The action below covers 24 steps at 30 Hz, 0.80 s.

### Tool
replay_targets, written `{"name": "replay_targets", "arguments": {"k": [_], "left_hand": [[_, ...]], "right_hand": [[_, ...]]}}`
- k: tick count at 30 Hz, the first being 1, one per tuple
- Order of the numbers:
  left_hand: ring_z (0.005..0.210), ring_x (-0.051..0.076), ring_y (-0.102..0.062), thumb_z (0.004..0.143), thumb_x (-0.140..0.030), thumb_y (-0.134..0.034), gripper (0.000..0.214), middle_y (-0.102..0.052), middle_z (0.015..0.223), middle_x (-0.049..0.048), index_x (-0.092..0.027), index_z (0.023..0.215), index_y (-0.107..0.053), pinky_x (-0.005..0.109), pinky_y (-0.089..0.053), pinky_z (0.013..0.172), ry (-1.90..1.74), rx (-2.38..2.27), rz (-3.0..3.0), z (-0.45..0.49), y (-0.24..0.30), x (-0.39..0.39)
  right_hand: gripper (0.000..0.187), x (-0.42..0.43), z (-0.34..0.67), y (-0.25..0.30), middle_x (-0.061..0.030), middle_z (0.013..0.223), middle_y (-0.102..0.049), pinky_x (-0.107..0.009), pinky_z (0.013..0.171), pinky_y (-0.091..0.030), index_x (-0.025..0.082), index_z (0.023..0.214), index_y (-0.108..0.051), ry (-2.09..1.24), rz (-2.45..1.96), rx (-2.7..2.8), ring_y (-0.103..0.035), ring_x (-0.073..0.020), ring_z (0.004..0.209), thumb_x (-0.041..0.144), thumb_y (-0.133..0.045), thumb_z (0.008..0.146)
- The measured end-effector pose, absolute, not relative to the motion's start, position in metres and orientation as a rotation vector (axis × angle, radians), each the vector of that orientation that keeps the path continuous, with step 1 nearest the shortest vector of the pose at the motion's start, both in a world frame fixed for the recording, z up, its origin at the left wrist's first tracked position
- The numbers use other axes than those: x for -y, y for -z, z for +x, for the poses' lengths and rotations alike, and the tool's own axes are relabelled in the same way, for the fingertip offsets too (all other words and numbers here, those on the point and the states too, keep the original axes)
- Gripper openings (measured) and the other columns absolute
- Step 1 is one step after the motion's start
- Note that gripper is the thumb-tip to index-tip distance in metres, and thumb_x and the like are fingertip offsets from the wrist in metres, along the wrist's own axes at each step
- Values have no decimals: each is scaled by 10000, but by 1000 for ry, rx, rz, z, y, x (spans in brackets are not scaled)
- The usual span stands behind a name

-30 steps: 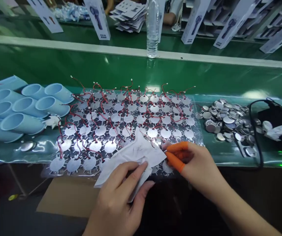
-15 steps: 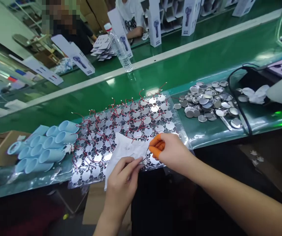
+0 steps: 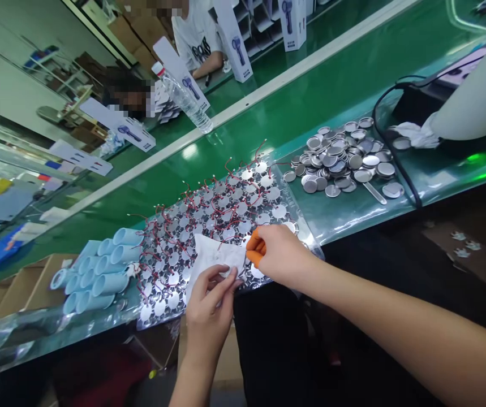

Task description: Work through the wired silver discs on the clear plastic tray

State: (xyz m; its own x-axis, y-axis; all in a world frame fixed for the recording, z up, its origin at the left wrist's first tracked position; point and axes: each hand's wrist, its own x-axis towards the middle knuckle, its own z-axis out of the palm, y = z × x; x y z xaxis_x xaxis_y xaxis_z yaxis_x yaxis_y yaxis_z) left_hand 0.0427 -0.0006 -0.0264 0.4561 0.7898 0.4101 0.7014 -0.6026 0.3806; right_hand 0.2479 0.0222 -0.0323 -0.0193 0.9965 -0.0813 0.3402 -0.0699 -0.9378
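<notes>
Head view, white cloth (image 3: pixel 211 257) pinched in left hand (image 3: pixel 211 302); right hand (image 3: pixel 280 253) closed at its edge

From head height we look forward and down, close over the left hand (image 3: pixel 209 302) and right hand (image 3: pixel 283 254), our view canted so the green bench (image 3: pixel 344 217) climbs rightward, with a co-worker (image 3: pixel 196 39) farther off above.

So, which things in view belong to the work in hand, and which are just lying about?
Seem part of the work:
white sheet, held by the left hand
wired silver discs, under the sheet and the right hand
perhaps the pile of loose metal discs

Seem just lying about:
clear bottle
printed white boxes
</notes>
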Motion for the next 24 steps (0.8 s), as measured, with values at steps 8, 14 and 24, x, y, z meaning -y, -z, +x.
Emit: {"name": "replay_targets", "arguments": {"k": [8, 14, 24], "left_hand": [[932, 182, -644, 878, -157, -669, 198, -659, 1053, 65, -226, 1052, -732, 338, -553, 811, -801, -1328, 2490, 40, 27, -1], [941, 181, -625, 874, -156, -672, 204, -624, 1028, 59, -225, 1056, -734, 339, -542, 817, -832, -1344, 2488, 43, 24, -2], [945, 175, -620, 884, -166, -654, 108, -621, 1006, 55, -211, 944, -732, 334, -538, 814, -825, -1304, 2409, 42, 29, -9]], "right_hand": [[114, -24, 251, 23, -23, 674, -708, -247, 585, -430, 191, 696, -684, -971, -1499, 1577, -632, -157, 636, 89, -641, 720], [100, -28, 254, 22, -34, 682, -714, -247, 582, -434, 186, 693, -697, -1047, -1513, 1577, -637, -163, 646, 94, -662, 712], [77, -30, 254, 27, -40, 691, -711, -250, 601, -457, 182, 740, -702, -1112, -1523, 1529, -655, -174, 672, 112, -676, 725]]}}
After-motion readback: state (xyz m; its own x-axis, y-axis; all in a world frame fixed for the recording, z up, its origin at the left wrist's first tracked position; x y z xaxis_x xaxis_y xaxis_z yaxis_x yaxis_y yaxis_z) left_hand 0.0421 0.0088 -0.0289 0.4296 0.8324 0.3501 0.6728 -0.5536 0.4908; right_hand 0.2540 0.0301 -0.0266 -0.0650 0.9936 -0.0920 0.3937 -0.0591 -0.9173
